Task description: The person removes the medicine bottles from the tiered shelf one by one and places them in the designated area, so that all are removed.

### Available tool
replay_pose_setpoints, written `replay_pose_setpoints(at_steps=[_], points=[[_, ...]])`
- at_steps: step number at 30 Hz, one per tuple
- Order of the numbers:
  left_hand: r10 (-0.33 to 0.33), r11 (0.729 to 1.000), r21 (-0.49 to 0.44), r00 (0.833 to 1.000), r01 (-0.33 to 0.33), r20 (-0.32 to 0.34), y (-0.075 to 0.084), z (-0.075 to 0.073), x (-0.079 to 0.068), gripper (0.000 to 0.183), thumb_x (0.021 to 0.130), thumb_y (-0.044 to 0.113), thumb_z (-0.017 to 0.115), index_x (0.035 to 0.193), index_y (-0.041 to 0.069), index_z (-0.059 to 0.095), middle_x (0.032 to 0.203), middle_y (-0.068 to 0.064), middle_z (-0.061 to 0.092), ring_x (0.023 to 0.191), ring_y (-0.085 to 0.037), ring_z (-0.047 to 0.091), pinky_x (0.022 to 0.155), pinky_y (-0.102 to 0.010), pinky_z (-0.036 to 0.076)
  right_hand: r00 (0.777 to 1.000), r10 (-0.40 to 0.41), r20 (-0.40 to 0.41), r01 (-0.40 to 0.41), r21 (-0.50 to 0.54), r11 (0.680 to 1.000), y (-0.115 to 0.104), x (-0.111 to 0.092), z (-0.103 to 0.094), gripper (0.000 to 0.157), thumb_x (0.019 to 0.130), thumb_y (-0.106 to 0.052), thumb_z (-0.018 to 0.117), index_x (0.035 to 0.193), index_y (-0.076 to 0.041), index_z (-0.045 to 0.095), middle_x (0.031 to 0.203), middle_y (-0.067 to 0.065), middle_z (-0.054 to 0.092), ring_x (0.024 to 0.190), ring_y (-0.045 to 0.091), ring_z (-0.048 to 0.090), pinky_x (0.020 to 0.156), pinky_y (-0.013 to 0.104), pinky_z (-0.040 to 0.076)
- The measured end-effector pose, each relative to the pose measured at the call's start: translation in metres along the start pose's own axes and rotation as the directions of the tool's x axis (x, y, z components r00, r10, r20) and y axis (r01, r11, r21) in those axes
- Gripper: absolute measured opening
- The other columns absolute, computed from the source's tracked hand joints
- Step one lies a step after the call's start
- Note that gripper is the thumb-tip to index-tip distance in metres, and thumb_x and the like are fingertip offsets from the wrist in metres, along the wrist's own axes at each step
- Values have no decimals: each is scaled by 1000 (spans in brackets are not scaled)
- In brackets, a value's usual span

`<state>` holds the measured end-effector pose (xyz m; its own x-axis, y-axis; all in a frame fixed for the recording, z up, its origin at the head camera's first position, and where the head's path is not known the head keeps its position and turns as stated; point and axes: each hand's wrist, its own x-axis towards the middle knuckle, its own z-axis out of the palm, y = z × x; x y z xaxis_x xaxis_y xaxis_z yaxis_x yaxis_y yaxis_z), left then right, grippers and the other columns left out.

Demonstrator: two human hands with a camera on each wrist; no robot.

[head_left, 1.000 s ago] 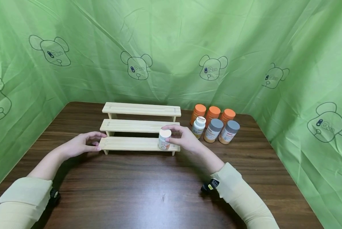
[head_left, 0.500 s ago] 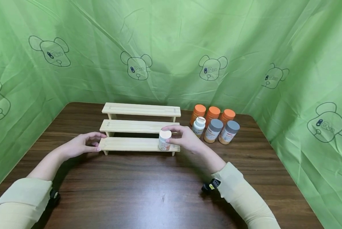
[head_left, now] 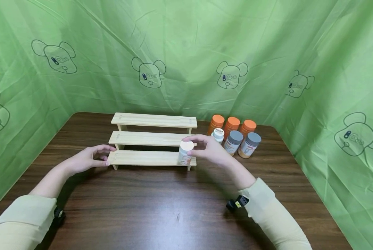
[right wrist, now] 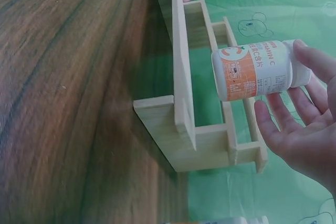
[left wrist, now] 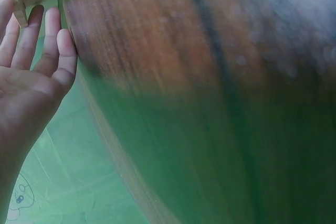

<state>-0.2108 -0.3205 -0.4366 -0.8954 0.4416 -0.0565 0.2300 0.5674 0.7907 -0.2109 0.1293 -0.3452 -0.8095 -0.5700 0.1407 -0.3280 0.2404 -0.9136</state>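
Note:
A three-tier wooden display rack [head_left: 149,158] stands on the table. At its left end my left hand [head_left: 84,159] holds the end of the lowest board between thumb and fingers; the other fingers are loosely bent in the left wrist view. My right hand [head_left: 209,150] grips a white vitamin C bottle [head_left: 185,156] near its cap, thumb in front and fingers behind. Upright in the head view, the bottle is over the right end of the lowest board. Its orange-and-white label [right wrist: 252,69] shows in the right wrist view, where its base appears slightly above that board.
Right of the rack, three orange-capped bottles [head_left: 232,124] stand at the back. Before them are two grey-capped bottles [head_left: 249,146] and a white bottle [head_left: 217,134], partly behind my right hand. A green cloth [head_left: 186,41] hangs around the brown table [head_left: 142,208].
My right hand has moved a little to the right with the vitamin C bottle, and now hides more of the white bottle behind. My left hand has stayed at the rack's end.

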Motion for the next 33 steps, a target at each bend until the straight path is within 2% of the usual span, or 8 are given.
replay_pose_setpoints(at_steps=[6,11,19,25,33], points=[[3,1000,3,1000,-3,-1,1,0,0,55,84,23,71,133,11,49,127,-17,56,101,-11,59,82,-22,46,1000,25,-17,-25,-14,1000,-9,-9,-10,40,81,-2,72,120,-2,61,121,11,63,112,26,57,96,50,42],[2,1000,8,1000,-2,0,0,0,-1,55,84,23,71,133,11,49,128,-17,56,102,-13,59,82,-22,46,999,24,-35,-25,-21,999,-10,-16,-18,41,80,-2,73,119,-2,61,117,12,64,109,29,57,93,51,44],[-4,1000,-1,1000,4,-3,-1,1,0,55,84,24,72,133,12,49,127,-17,57,102,-11,59,82,-22,46,997,22,-70,-26,-54,998,13,-22,-39,43,78,-10,77,119,-12,63,114,6,65,105,27,59,87,39,49],[-5,1000,0,1000,5,5,-1,0,-1,56,84,24,72,133,12,48,129,-18,56,103,-12,58,83,-22,46,994,66,-82,-69,-36,997,18,-31,-53,45,77,-16,79,119,-16,63,115,6,63,106,25,58,84,38,51],[-1,1000,14,1000,1,1,0,0,0,56,84,24,72,133,12,48,128,-18,56,103,-11,58,83,-22,46,993,79,-83,-86,-78,993,35,-43,-66,44,78,-13,77,119,-11,62,112,8,65,103,24,59,86,36,49]])
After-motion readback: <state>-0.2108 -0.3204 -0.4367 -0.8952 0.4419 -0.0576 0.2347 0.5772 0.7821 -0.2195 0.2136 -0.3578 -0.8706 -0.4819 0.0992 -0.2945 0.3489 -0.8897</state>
